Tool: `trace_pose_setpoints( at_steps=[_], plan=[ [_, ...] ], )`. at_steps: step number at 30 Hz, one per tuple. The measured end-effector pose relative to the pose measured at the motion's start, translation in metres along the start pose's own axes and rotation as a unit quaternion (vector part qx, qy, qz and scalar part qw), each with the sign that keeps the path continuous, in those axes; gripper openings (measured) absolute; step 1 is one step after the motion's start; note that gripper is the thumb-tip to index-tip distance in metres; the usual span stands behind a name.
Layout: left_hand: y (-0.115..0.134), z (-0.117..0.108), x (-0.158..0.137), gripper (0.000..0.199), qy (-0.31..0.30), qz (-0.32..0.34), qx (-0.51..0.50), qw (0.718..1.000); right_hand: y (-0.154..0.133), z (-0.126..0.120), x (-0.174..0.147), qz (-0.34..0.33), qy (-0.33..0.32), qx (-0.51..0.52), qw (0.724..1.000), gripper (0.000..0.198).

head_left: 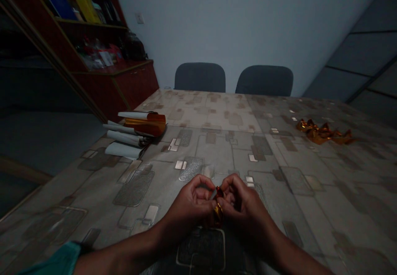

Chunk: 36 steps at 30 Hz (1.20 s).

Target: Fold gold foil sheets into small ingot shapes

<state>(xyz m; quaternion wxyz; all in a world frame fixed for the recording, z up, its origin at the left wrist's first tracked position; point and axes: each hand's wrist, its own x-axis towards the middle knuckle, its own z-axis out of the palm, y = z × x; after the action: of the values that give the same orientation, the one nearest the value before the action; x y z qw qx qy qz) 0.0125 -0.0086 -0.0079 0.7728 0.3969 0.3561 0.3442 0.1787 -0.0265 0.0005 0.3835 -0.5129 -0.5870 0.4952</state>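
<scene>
Between both hands, low in the middle of the head view, is a small piece of folded gold foil paper (218, 214). My left hand (201, 196) pinches it from the left with thumb and fingers. From the right, my right hand (237, 197) closes on the same piece, its thumb along the near side. Fingers cover much of the foil, so its full shape is hidden. At the right of the table lies a group of several folded gold foil ingots (322, 131). A stack of curled gold foil sheets (145, 125) with pale backs rests at the left.
A patterned cloth covers the table (223, 142). Two grey chairs (200, 76) stand beyond its far edge, before a pale wall. To the left rises a red-brown cabinet (133, 84) with bags, a dark jar and other things on its shelves.
</scene>
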Motion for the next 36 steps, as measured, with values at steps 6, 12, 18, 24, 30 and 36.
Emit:
trace_pose_setpoints(
  at_steps=[6,12,18,24,30,36],
  plan=[
    [-0.006,-0.009,0.004,0.049,-0.040,0.005,-0.011,0.999,0.003,-0.002,0.002,-0.008,-0.002,0.015,1.000,0.011],
    [0.000,-0.005,0.000,0.045,-0.054,-0.012,-0.042,0.998,-0.003,-0.006,0.001,-0.020,-0.010,-0.024,0.999,0.009],
    [0.006,-0.009,-0.002,0.035,-0.013,-0.051,-0.047,0.998,0.002,-0.008,0.002,-0.012,-0.031,0.041,0.999,0.011],
    [0.005,-0.010,-0.001,0.035,-0.011,-0.048,-0.056,0.997,0.004,-0.005,0.002,0.007,-0.030,0.061,0.998,0.014],
    [0.008,-0.009,-0.001,0.038,-0.013,-0.021,-0.007,1.000,0.003,-0.004,0.001,0.016,-0.053,0.159,0.986,0.016],
    [0.010,-0.009,-0.001,0.047,-0.027,-0.012,0.001,1.000,-0.003,-0.001,0.003,0.037,-0.093,0.264,0.959,0.032]
  ],
)
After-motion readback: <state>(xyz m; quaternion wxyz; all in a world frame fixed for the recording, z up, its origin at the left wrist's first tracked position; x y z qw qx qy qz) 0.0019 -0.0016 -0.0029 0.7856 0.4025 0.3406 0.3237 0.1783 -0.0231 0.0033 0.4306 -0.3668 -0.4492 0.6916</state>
